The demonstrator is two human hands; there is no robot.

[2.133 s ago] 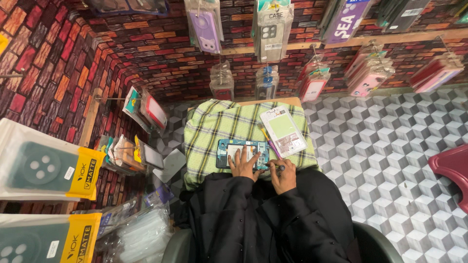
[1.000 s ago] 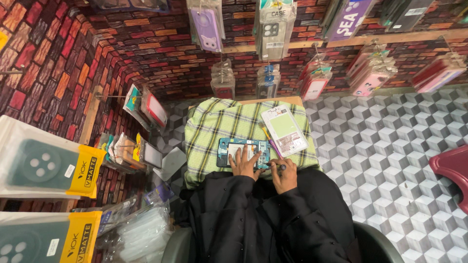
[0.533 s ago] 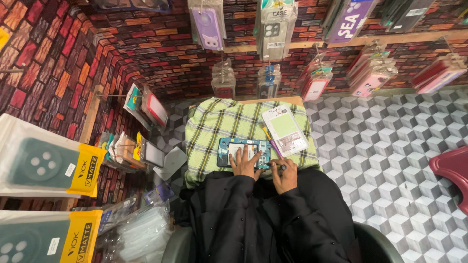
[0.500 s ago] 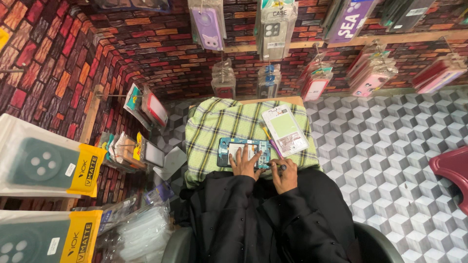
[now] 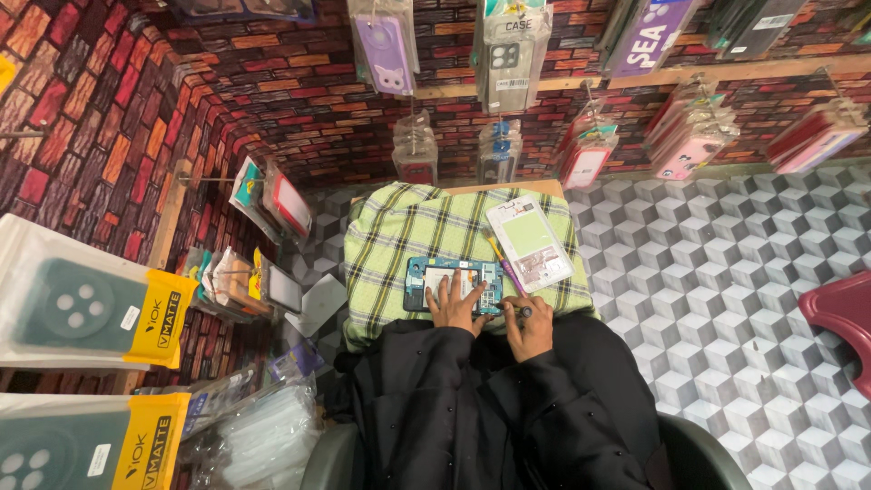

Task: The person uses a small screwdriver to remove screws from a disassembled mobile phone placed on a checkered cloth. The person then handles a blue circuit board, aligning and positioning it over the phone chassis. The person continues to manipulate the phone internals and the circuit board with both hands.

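Opened teal-framed phone body (image 5: 454, 283) lies flat on the green-and-yellow plaid cloth (image 5: 399, 240) covering the small table. Left hand (image 5: 456, 304) rests on it, fingers spread and pressing down, not clenched. Right hand (image 5: 531, 325) is closed around a thin dark tool (image 5: 519, 309) at the phone's right edge. White rectangular back panel (image 5: 529, 243) lies just beside.

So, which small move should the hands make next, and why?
Probably bring the tool tip in the right hand onto the opened phone. The left hand already presses the phone flat on the checked cloth, and the tool sits at its right edge.
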